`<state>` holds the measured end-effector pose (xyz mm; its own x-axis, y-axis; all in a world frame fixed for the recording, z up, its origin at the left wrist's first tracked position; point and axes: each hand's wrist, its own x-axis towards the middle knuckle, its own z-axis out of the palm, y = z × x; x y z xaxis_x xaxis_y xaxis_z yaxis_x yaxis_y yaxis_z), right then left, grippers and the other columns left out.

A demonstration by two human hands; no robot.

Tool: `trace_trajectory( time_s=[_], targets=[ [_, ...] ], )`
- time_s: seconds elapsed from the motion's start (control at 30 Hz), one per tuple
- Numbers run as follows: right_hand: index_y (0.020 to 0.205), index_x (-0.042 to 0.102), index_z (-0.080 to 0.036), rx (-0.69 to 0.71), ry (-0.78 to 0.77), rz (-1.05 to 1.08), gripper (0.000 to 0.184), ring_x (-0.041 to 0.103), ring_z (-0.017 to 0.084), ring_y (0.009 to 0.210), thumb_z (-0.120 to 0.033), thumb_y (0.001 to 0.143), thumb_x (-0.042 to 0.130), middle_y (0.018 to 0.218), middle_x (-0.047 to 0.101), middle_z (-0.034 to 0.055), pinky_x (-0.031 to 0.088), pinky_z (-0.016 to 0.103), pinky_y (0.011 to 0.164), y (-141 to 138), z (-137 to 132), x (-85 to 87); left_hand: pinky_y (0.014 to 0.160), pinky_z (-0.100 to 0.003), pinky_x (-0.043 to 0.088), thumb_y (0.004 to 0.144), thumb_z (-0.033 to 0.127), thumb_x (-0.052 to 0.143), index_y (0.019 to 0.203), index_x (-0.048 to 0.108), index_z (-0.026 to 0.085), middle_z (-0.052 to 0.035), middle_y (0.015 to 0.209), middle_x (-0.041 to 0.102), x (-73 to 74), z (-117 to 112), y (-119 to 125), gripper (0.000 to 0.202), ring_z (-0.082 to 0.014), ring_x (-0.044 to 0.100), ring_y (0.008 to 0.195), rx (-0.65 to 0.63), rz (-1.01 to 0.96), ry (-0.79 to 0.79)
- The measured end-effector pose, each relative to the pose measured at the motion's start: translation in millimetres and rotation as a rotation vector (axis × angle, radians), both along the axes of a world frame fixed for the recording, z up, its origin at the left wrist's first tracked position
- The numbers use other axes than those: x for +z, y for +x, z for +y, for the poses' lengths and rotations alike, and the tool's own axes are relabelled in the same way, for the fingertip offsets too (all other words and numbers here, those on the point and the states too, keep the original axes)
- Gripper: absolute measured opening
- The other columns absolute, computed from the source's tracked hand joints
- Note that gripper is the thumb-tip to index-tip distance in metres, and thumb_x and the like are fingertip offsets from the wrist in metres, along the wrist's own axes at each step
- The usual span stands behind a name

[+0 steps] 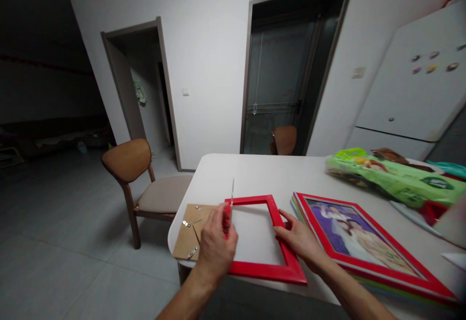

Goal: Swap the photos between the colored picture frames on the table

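One thin upright sheet pinched in the left hand | right hand closed on the red frame, at the bench edge | if that pinch slackens, I reckon the sheet could drop

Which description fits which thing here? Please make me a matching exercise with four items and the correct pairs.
Things
1. Open red frame
2. Backing board
3. Framed photo
4. Plastic package

Descriptions
A. Brown, with metal clips
B. Green, beyond the framed photo
C. Touched by the right hand along one side
D. Red border around a picture with purple in it

Pairs: 1-C, 2-A, 3-D, 4-B
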<state>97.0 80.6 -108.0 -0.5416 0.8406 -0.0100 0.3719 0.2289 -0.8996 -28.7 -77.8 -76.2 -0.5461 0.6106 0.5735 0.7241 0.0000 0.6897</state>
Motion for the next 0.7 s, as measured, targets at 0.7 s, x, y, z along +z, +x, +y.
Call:
trace_trajectory(
  time_s=[0.7],
  targets=[
    [0.102, 0.055, -0.006, 0.04, 0.749, -0.412, 0.038, 0.054, 0.024, 0.088, -0.02, 0.068, 0.043, 0.095, 0.058, 0.0174, 0.038, 0.034, 0.08, -1, 10, -35.1, 0.058, -0.023, 0.039, 0.068, 0.012, 0.044, 0.101, 0.045, 0.018, 0.0025, 0.067, 0.051, -58.4, -44, -52, 0.034, -0.0136, 0.052, 0.061, 0.141, -0.08, -0.429]
  ],
)
